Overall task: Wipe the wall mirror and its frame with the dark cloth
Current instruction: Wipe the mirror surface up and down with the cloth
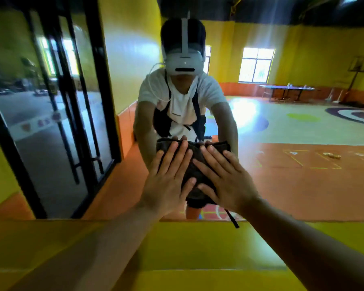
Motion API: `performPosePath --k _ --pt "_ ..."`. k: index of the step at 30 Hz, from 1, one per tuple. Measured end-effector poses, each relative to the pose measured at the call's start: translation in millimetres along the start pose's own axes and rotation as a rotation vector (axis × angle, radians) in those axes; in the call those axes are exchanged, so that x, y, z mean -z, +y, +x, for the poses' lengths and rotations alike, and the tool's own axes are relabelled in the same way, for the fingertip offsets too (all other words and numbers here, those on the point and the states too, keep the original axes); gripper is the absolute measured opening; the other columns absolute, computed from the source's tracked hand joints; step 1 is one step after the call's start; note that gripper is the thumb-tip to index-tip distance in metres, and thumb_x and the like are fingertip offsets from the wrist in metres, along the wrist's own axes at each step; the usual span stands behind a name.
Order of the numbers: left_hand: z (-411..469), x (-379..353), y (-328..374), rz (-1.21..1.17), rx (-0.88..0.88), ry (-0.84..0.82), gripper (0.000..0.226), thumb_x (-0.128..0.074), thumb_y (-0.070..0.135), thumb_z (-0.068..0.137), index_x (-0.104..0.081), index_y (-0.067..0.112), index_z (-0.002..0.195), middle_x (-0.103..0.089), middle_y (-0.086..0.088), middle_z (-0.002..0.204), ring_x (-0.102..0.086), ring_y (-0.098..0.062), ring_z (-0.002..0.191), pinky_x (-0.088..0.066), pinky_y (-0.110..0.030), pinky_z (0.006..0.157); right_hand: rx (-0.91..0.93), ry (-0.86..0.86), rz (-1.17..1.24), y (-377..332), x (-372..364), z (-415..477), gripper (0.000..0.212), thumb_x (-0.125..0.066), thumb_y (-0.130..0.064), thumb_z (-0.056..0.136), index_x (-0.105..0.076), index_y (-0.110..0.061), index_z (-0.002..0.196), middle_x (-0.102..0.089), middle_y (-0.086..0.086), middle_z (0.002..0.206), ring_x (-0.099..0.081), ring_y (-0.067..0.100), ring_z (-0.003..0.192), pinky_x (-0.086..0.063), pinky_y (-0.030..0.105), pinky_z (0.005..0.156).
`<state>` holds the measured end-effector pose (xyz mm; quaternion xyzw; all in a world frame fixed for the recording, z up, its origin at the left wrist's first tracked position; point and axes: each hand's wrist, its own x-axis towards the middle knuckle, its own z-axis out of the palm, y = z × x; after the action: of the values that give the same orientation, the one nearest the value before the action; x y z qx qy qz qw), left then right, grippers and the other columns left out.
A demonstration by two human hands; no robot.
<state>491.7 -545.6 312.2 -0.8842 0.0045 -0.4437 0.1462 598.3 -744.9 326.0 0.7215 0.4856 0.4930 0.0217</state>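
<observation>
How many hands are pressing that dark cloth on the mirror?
2. The left hand lies flat on the left side of the dark cloth, and the right hand lies flat on its right side, fingers spread. None seems hidden.

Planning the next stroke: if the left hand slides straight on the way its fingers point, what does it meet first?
The left hand lies flat on the dark cloth, fingers pointing up. Going on, it would likely pass the cloth's top edge onto bare mirror glass; nothing else shows there.
</observation>
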Motion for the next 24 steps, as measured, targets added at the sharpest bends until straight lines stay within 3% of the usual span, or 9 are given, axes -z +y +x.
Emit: performPosePath --k 5,13,19,24 --pt "81.6 48.3 -20.2 0.056 0.039 0.115 0.064 -0.028 0.042 0.11 -0.015 0.01 0.164 -0.008 -0.01 0.173 -0.005 -0.028 0.16 -0.008 -0.048 0.129 -0.02 0.063 -0.096 54.9 38.5 71.3 0.059 -0.035 -0.045 0.111 -0.023 -0.022 0.164 -0.018 0.011 0.171 -0.017 0.026 0.158 -0.029 0.049 0.123" --pt "192.6 108.7 -56.1 0.128 0.02 0.27 0.065 -0.034 0.042 0.109 -0.02 0.011 0.164 -0.014 -0.009 0.172 -0.01 -0.027 0.16 -0.015 -0.049 0.128 -0.054 0.208 -0.175 123.6 92.7 161.0 0.056 -0.033 -0.041 0.111 -0.029 -0.019 0.162 -0.021 0.011 0.17 -0.02 0.026 0.157 -0.032 0.049 0.121" --pt "262.4 140.5 -71.3 0.169 0.034 0.318 0.064 -0.019 0.045 0.111 -0.015 0.012 0.165 -0.011 -0.009 0.173 -0.008 -0.027 0.16 -0.013 -0.048 0.128 -0.054 0.237 -0.235 173.2 128.3 215.3 0.056 -0.029 -0.039 0.111 -0.025 -0.019 0.164 -0.018 0.011 0.171 -0.017 0.026 0.158 -0.025 0.048 0.123" --pt "317.3 172.0 -83.5 0.208 0.026 0.352 0.066 -0.024 0.045 0.11 -0.014 0.011 0.165 -0.009 -0.009 0.173 -0.005 -0.027 0.16 -0.014 -0.049 0.128 -0.054 0.234 -0.269 212.4 160.0 256.3 0.057 -0.02 -0.041 0.112 -0.02 -0.02 0.164 -0.015 0.011 0.171 -0.012 0.026 0.159 -0.021 0.048 0.125"
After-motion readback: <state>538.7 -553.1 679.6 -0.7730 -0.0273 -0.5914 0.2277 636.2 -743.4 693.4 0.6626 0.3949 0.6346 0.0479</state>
